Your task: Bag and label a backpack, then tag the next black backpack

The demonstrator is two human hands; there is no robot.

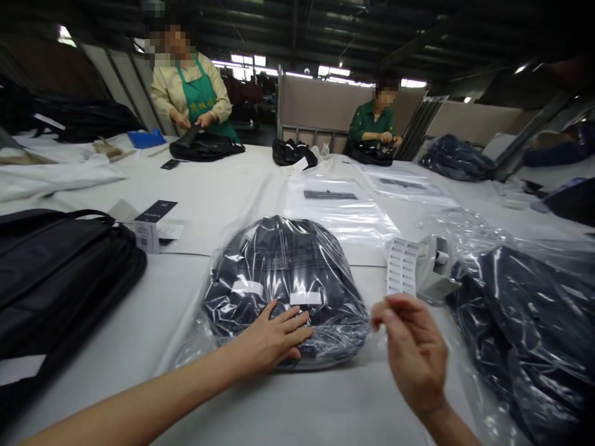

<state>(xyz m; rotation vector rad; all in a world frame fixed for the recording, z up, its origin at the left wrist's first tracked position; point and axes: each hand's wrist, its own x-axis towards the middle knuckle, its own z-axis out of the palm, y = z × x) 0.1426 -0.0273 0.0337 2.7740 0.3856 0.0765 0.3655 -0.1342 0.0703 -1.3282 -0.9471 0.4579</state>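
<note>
Left hand: the left hand (274, 337) lies flat with its fingers (297, 322) spread on the near end of the bagged dark bag (283, 266), seemingly to pin the slippery plastic down.
Right hand: the right hand (411, 347) is raised just right of the bundle, thumb and forefinger pinched together. Whether anything is between them is too small to tell.
Bundle: it sits mid-bench, directly before the person, on the white bench (223, 186).
Stickers: two white stickers (305, 298) are on the plastic, one just above the left fingertips. No print can be read on them.
Label strip: the label strip (402, 265) hangs from a grey dispenser (439, 272), kept within easy reach of the right hand. Its print is too fine to read.
Neighbours: another bagged bundle (525, 310) lies to the right and unbagged black bags (56, 272) to the left.
Far side: two co-workers handle black bags. One wears a green apron (201, 99) whose pale lettering is illegible.
</note>
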